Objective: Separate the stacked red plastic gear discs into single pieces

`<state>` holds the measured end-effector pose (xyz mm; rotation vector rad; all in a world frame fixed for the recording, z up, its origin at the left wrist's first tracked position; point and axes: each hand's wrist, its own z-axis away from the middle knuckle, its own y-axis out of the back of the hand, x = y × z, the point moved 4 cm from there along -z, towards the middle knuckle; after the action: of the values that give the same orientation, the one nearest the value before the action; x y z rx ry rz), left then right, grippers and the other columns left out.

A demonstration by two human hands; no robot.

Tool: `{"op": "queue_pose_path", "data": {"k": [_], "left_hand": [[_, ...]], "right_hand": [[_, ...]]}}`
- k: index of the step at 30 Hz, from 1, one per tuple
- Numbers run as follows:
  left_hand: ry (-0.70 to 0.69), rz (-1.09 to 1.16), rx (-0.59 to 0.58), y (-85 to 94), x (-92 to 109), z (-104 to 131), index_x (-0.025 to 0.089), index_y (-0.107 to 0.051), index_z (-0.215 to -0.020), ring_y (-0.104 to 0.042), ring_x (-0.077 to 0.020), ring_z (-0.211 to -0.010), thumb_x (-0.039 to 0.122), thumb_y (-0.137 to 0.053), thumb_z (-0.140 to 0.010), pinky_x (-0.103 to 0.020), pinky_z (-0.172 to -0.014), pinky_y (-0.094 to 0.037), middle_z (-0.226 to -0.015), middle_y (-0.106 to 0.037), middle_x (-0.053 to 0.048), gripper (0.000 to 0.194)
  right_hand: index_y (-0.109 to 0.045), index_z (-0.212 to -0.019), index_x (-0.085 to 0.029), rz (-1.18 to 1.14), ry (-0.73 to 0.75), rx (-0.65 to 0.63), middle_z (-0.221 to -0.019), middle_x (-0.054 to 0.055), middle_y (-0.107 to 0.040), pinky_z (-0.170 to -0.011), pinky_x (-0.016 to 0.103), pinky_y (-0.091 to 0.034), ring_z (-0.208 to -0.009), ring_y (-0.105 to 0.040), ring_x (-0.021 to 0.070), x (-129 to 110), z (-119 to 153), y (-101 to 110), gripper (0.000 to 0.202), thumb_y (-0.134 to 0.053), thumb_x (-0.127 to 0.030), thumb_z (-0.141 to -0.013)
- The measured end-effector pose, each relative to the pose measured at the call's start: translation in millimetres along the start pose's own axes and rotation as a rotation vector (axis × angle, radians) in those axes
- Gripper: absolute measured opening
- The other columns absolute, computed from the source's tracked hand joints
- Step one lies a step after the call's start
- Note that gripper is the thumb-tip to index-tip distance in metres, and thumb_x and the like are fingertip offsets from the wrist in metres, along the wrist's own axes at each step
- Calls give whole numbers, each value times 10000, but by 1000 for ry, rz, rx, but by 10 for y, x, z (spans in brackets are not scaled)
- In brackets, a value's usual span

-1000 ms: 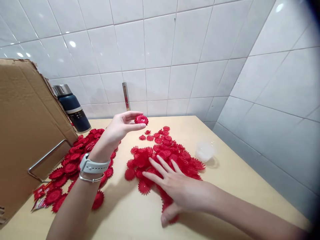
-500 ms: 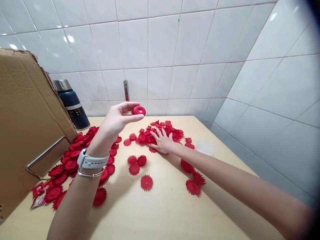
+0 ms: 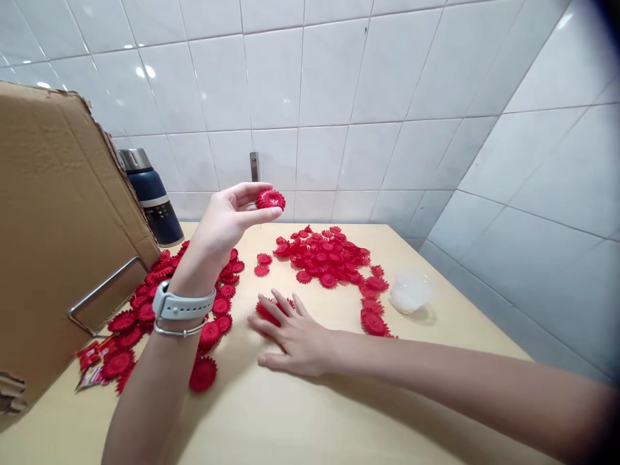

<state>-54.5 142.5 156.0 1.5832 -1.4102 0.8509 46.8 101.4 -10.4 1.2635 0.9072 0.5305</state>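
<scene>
My left hand [image 3: 227, 216], with a pale watch and a thin bangle at its wrist, is raised above the table. Between its thumb and fingers it grips a red flower-shaped piece [image 3: 270, 199] with a frilled edge, perhaps a small stack. My right hand [image 3: 300, 339] lies low with fingers spread, palm down. Beneath its fingertips some red frilled discs [image 3: 266, 311] show in part; the palm hides whatever else is under it. Beyond it spreads a heap of like red discs [image 3: 329, 255]. More red discs [image 3: 123, 320] lie piled at the left, partly behind my left forearm.
A cardboard box [image 3: 62, 245] stands at the left, a bent metal wire frame [image 3: 104, 290] against it. Behind it is a dark blue bottle [image 3: 155, 203]. Small red packets [image 3: 92, 368] lie near the box. A translucent white cup-like item [image 3: 411, 292] sits at the right. Tiled walls [image 3: 324, 77] border the table.
My right hand has moved from the far heap toward me, over the nearer discs. My left hand still holds the red piece in about the same place. The view has shifted slightly.
</scene>
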Motion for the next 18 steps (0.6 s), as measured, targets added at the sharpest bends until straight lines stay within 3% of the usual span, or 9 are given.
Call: {"op": "queue_pose_path", "data": {"k": [3, 5, 7, 9, 11, 18], "left_hand": [[-12, 10, 5, 0, -3, -2, 115, -640, -945, -620, -189, -931, 136, -737, -581, -284, -850, -477, -952, -689, -79, 376], [-21, 15, 10, 5, 6, 0, 118, -640, -945, -621, -183, -925, 134, -727, -596, -274, -839, -483, -953, -687, -75, 360], [-22, 25, 16, 21, 18, 1, 120, -639, -947, -624, -173, -914, 122, -718, -607, -255, -823, -489, -949, -686, -69, 349], [-18, 36, 27, 48, 32, -1, 119, -638, -955, -626, -169, -908, 115, -715, -613, -240, -809, -495, -943, -686, -67, 351], [-13, 42, 33, 78, 44, -6, 119, -635, -968, -626, -175, -912, 125, -717, -615, -240, -802, -499, -939, -687, -69, 362], [-19, 51, 50, 62, 80, 29, 123, -632, -971, -626, -183, -928, 135, -711, -623, -248, -823, -496, -958, -687, -75, 357]], "right_hand": [[-204, -1387, -278, 25, -79, 58, -1486, 96, -79, -1001, 587, -131, -1330, 21, 354, 218, -231, -9, 571, -162, -548, -886], [-262, -1366, -272, 66, -134, 117, -1478, 89, -121, -1009, 590, -114, -1329, -45, 345, 398, -475, 67, 502, -201, -481, -914], [-342, -1321, -242, 110, -193, 171, -1425, 100, -263, -998, 569, -203, -1279, -248, 317, 569, -725, 158, 438, -351, -396, -912], [-450, -1220, -185, 156, -246, 219, -1281, 95, -442, -902, 492, -387, -1105, -475, 256, 726, -935, 247, 374, -497, -305, -869], [-496, -1156, -166, 200, -305, 255, -1183, 85, -514, -824, 431, -457, -996, -544, 217, 888, -1078, 338, 310, -503, -280, -869], [-505, -1136, -152, 305, -468, 358, -1136, 80, -540, -782, 406, -481, -947, -567, 203, 1437, -1082, 854, 297, -508, -277, -867]]}}
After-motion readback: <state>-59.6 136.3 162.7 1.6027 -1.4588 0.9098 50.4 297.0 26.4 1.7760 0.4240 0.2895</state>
